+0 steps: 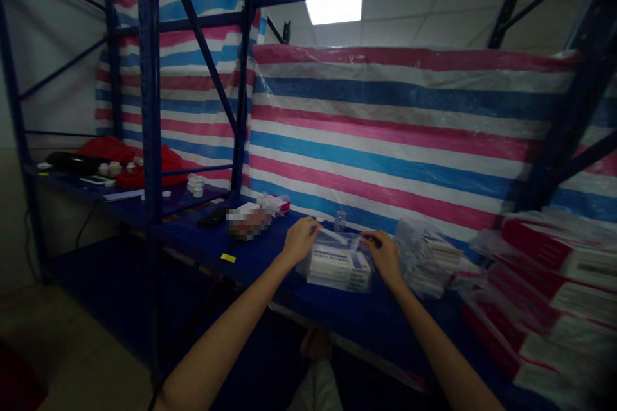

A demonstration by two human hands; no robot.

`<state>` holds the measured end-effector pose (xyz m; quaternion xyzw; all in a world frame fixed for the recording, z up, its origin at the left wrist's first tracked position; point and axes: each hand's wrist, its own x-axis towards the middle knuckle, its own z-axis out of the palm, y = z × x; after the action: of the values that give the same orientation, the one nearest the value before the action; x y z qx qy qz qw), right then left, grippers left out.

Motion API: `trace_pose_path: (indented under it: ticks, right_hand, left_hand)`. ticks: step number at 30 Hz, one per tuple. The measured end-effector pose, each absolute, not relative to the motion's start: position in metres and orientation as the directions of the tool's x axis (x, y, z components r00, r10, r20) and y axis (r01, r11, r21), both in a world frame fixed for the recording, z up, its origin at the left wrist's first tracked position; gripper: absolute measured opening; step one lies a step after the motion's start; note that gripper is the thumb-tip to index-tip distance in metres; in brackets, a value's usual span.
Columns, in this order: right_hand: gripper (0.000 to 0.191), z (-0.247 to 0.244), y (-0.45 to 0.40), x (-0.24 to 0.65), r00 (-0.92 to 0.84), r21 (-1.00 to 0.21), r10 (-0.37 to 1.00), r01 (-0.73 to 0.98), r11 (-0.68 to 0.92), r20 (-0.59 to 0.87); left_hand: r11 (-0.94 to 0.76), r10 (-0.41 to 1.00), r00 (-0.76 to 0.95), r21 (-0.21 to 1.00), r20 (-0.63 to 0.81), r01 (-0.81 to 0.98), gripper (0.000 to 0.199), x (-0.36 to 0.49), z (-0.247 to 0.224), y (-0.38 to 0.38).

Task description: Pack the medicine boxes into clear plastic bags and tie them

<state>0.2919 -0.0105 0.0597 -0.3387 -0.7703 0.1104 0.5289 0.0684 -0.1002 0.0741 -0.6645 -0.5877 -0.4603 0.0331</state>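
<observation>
A clear plastic bag [340, 241] with a stack of white boxes [335, 266] inside lies on the blue shelf [263, 253] in front of me. At the bag's upper left edge, my left hand [303, 239] pinches the plastic. My right hand [383, 253] has its fingers closed on the bag's upper right edge. The printed dark lettering on the boxes is too small to read. Just behind the bag stands a small clear glass or cup [340, 219].
To the right are another bagged stack of boxes [429, 257] and a tall pile of red and white boxes [535, 295] in plastic. Blue uprights [149, 109] frame the shelf. Small white jars [195, 185] and red cloth [168, 160] lie left. A striped sheet [385, 135] hangs behind.
</observation>
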Motion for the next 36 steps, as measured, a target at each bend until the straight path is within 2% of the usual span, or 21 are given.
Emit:
trace_pose_path:
  ticks: [2, 4, 6, 7, 8, 9, 10, 12, 13, 14, 15, 17, 19, 24, 26, 29, 32, 34, 36]
  right_hand:
    - [0.033, 0.053, -0.002, 0.307, -0.035, -0.676, 0.733, 0.359, 0.643, 0.679]
    - [0.036, 0.048, -0.005, 0.317, 0.096, -0.788, 0.807, 0.31, 0.532, 0.583]
    - [0.037, 0.046, -0.023, 0.317, 0.267, -0.811, 0.775, 0.317, 0.491, 0.573]
    - [0.037, 0.047, -0.036, 0.313, 0.341, -0.785, 0.711, 0.343, 0.515, 0.615]
    - [0.035, 0.049, -0.05, 0.305, 0.382, -0.733, 0.626, 0.384, 0.562, 0.68]
    - [0.033, 0.051, -0.063, 0.296, 0.341, -0.643, 0.546, 0.431, 0.633, 0.765]
    - [0.028, 0.054, -0.074, 0.286, 0.22, -0.526, 0.483, 0.463, 0.713, 0.848]
    - [0.024, 0.058, -0.084, 0.265, -0.141, -0.301, 0.401, 0.453, 0.839, 0.905]
    - [0.023, 0.06, -0.084, 0.256, -0.302, -0.229, 0.383, 0.439, 0.869, 0.873]
    - [0.023, 0.062, -0.081, 0.249, -0.432, -0.182, 0.384, 0.439, 0.88, 0.816]
    - [0.022, 0.064, -0.075, 0.245, -0.525, -0.147, 0.398, 0.455, 0.878, 0.752]
    - [0.019, 0.066, -0.066, 0.242, -0.626, -0.07, 0.425, 0.509, 0.858, 0.654]
    - [0.02, 0.065, -0.065, 0.246, -0.644, 0.002, 0.446, 0.571, 0.821, 0.621]
    - [0.029, 0.039, -0.097, 0.277, -0.636, 0.132, 0.442, 0.65, 0.748, 0.633]
    - [0.032, 0.022, -0.104, 0.292, -0.642, 0.145, 0.478, 0.674, 0.724, 0.6]
    - [0.038, -0.002, -0.095, 0.31, -0.5, 0.033, 0.609, 0.789, 0.614, 0.615]
    - [0.04, -0.014, -0.08, 0.32, -0.384, -0.134, 0.705, 0.818, 0.559, 0.597]
    - [0.042, -0.013, -0.076, 0.322, -0.33, -0.246, 0.759, 0.81, 0.533, 0.561]
    - [0.044, -0.007, -0.077, 0.323, -0.264, -0.348, 0.809, 0.801, 0.488, 0.526]
  left_hand:
    - [-0.253, 0.725, -0.327, 0.676, 0.606, 0.692, 0.015, 0.058, 0.067, -0.1]
    - [-0.264, 0.7, -0.466, 0.802, 0.542, 0.537, 0.018, 0.053, 0.058, -0.102]
    - [-0.318, 0.589, -0.577, 0.819, 0.566, 0.478, 0.023, 0.056, 0.05, -0.107]
    - [-0.331, 0.477, -0.641, 0.799, 0.601, 0.502, 0.025, 0.061, 0.048, -0.111]
    - [-0.328, 0.345, -0.68, 0.762, 0.646, 0.557, 0.028, 0.066, 0.047, -0.115]
    - [-0.316, 0.238, -0.66, 0.699, 0.712, 0.641, 0.03, 0.073, 0.047, -0.119]
    - [-0.305, 0.201, -0.562, 0.596, 0.803, 0.743, 0.032, 0.079, 0.048, -0.123]
    - [-0.348, 0.346, -0.139, 0.264, 0.928, 0.9, 0.03, 0.088, 0.053, -0.129]
    - [-0.394, 0.451, 0.096, 0.102, 0.887, 0.913, 0.028, 0.09, 0.057, -0.13]
    - [-0.424, 0.54, 0.263, -0.011, 0.8, 0.906, 0.026, 0.091, 0.06, -0.13]
    - [-0.423, 0.613, 0.345, -0.074, 0.711, 0.903, 0.024, 0.09, 0.063, -0.13]
    - [-0.345, 0.708, 0.33, -0.101, 0.624, 0.933, 0.019, 0.087, 0.067, -0.131]
    - [-0.322, 0.742, 0.315, -0.098, 0.592, 0.942, 0.017, 0.084, 0.065, -0.136]
    - [-0.469, 0.694, 0.425, -0.083, 0.58, 0.879, 0.025, 0.082, 0.034, -0.167]
    - [-0.444, 0.728, 0.38, -0.031, 0.57, 0.896, 0.028, 0.075, 0.014, -0.174]
    - [-0.315, 0.766, 0.136, 0.183, 0.628, 0.931, 0.032, 0.059, -0.012, -0.168]
    - [-0.263, 0.743, -0.045, 0.354, 0.667, 0.898, 0.038, 0.048, -0.021, -0.151]
    - [-0.197, 0.784, -0.127, 0.436, 0.608, 0.878, 0.039, 0.049, -0.018, -0.139]
    - [-0.083, 0.853, -0.199, 0.502, 0.482, 0.861, 0.036, 0.051, -0.01, -0.13]
